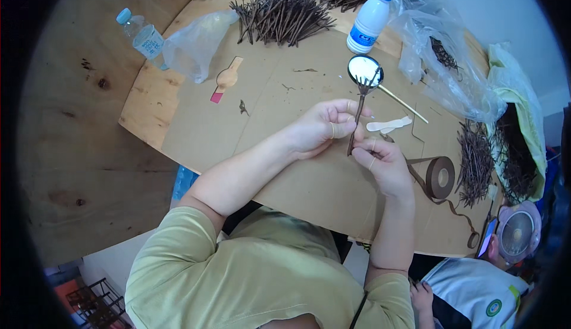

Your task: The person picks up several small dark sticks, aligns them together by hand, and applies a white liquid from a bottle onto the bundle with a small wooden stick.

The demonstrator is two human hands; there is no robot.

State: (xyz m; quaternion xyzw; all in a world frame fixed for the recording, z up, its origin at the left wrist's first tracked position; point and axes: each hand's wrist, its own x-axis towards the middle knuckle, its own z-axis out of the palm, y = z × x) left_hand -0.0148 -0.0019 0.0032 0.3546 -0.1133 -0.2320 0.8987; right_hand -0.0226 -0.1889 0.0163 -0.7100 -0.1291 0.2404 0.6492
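A thin brown branched stem (359, 112) stands nearly upright between my hands, its forked tip overlapping a black-rimmed round dish (350, 70) of white stuff. My left hand (324, 128) pinches the stem around its middle. My right hand (385, 163) is closed at the lower end, thumb and forefinger together on it. Close to my right hand lies a roll of brown tape (432, 181), and its loose strip runs toward that hand; whether the strip reaches the stem I cannot tell. Pale flat sticks (389, 125) rest just beyond the fingers.
Bundles of similar brown stems (285, 16) are heaped at the far edge, with more (474, 162) at right. A white bottle (370, 22), a clear bottle (143, 38) and plastic bags (199, 43) stand around the cardboard (267, 91). Another person (476, 290) sits at lower right, near a purple fan (518, 234).
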